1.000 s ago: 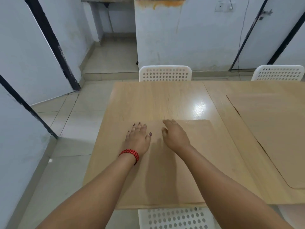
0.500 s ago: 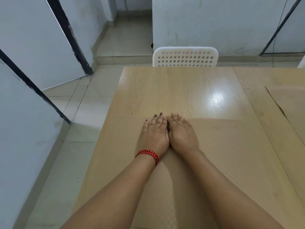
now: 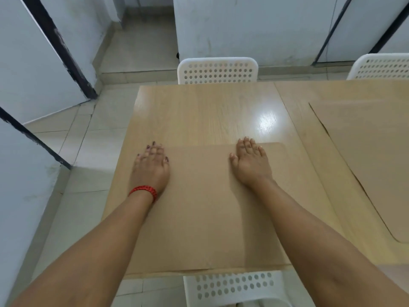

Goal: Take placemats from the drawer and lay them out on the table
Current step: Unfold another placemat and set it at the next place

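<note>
A tan placemat (image 3: 201,209) lies flat on the near left part of the light wooden table (image 3: 205,111). My left hand (image 3: 150,169), with a red bracelet at the wrist, rests palm down on the mat's left side. My right hand (image 3: 251,162) lies palm down near the mat's far right corner. Both hands are flat with the fingers together and hold nothing. A second tan placemat (image 3: 371,156) lies on the table at the right, partly cut off by the frame edge.
A white perforated chair (image 3: 218,70) stands at the table's far side, another (image 3: 380,66) at far right, and one (image 3: 234,286) just below the near edge. Tiled floor and pale walls with dark frames lie to the left.
My hands, side by side in the mat's middle half a second ago, have slid apart, the left hand leftward and the right hand rightward across the placemat.
</note>
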